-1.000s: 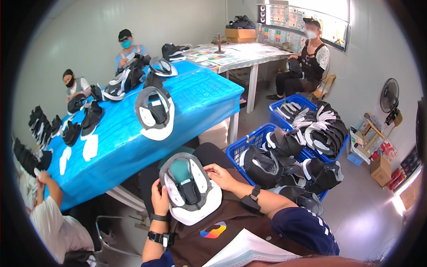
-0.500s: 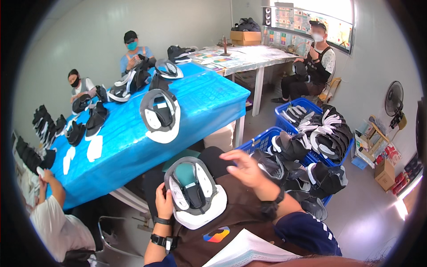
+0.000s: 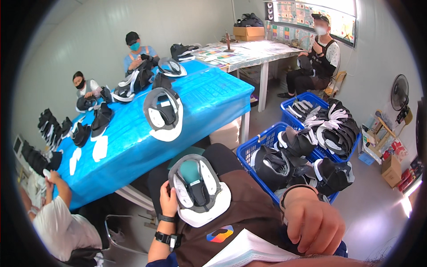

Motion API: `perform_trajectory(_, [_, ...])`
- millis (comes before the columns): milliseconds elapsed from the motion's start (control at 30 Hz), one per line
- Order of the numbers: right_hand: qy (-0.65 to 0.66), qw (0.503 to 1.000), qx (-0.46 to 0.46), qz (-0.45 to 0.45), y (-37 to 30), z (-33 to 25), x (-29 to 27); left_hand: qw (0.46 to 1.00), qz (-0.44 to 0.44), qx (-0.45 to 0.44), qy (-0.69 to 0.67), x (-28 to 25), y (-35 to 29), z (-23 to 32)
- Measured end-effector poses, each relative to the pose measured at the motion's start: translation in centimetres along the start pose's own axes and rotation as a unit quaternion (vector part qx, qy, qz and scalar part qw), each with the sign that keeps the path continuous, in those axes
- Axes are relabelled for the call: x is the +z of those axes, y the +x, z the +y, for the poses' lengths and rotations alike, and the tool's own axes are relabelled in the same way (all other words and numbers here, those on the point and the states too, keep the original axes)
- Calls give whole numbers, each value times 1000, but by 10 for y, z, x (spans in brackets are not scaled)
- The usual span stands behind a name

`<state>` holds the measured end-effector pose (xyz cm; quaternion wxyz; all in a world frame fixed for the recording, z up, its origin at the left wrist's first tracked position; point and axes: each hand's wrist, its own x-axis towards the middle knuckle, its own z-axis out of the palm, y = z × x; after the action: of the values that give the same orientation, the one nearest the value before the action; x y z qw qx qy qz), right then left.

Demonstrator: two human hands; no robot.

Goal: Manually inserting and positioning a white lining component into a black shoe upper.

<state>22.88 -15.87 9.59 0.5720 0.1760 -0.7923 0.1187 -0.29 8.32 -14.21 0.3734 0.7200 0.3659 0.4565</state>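
My left hand (image 3: 168, 201) grips the left edge of a helmet liner (image 3: 198, 189) that rests on my lap, a grey, white and black padded piece with a teal centre. My right hand (image 3: 315, 221) hangs loosely curled and holds nothing, out to the right over my knee and just in front of a blue crate (image 3: 249, 152) full of black and white liners. A stack of white paper (image 3: 249, 251) lies low on my lap, below the liner.
A table with a blue cover (image 3: 204, 95) stands ahead with another liner (image 3: 163, 113) and several black pads on it. Several masked people sit around it and at a far white table (image 3: 249, 53). A second blue crate (image 3: 307, 100) and a fan (image 3: 399, 95) stand at the right.
My right hand has come off the liner, lifted past it and swung out to the right near the crate. My left hand still holds the liner on my lap.
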Motion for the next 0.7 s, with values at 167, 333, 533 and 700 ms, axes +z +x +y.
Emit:
perform_trajectory(167, [7,1000,13,-8,5,-1,-1,1000,3,9,1,-1,0,-2])
perform_trajectory(333, [6,1000,7,-11,2,0,-1,1000,13,12,-8,1,1,-2])
perform_trajectory(533, [24,999,12,-18,4,1,-1,1000,7,1,3,-1,1,-3])
perform_trajectory(700, [27,1000,4,-5,5,-1,2,1000,11,14,-1,0,1,-4])
